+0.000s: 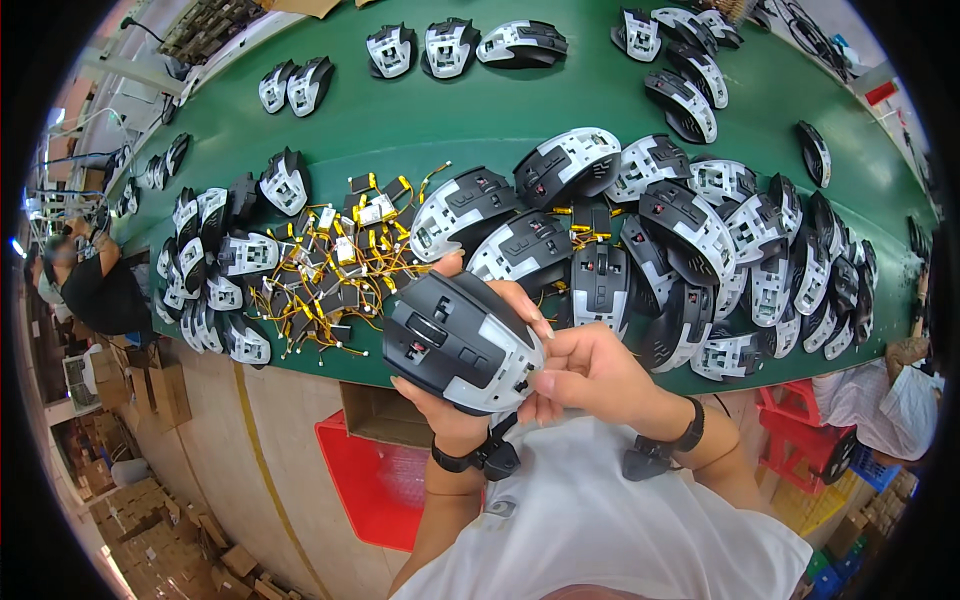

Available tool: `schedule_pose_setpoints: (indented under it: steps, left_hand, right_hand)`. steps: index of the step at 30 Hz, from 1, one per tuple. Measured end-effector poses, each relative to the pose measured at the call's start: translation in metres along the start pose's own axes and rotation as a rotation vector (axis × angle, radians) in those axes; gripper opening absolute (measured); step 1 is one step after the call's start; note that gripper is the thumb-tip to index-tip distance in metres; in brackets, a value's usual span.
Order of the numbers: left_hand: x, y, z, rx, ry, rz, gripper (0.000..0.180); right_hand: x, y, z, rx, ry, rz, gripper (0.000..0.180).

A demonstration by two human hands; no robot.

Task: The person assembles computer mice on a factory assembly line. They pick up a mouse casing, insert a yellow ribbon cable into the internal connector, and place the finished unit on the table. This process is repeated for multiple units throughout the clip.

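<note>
A half-assembled black and white computer mouse (445, 335) rests in my left hand (458, 428), whose fingers wrap round it from beneath, above the near edge of the bench. My right hand (600, 375) is closed in a pinch at the white end of the mouse, thumb and fingertips touching its edge. Whatever is between those fingertips is too small to make out. Just beyond the held mouse lies a tangled heap of small batteries (345, 250) with yellow tape and thin wires. More mice (525, 245) of the same kind lie close beyond my hands.
The green bench (420, 120) carries a dense cluster of mice (690, 230) at right, a smaller group (215, 250) at left and several along the far side. Below the near edge are a red bin (370, 490) and a red stool (795, 425). Another person (95, 285) is at far left.
</note>
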State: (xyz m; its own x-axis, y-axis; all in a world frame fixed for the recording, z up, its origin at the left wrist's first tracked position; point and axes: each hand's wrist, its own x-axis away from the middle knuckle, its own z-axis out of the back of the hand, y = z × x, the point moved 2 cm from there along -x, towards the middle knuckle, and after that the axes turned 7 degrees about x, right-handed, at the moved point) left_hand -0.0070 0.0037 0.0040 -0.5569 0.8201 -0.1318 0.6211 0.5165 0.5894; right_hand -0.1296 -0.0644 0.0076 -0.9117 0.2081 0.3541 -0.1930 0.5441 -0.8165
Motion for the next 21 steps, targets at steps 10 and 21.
schedule_pose_setpoints:
  steps: [10, 21]
  left_hand:
    - [0.006, 0.000, 0.007, 0.000, -0.034, 0.016, 0.106]
    - [-0.007, 0.010, 0.022, 0.063, 0.046, -0.089, 0.093]
  right_hand:
    - [-0.002, 0.009, -0.006, -0.016, 0.046, -0.042, 0.017]
    - [0.026, 0.007, 0.011, 0.006, 0.250, 0.209, 0.029]
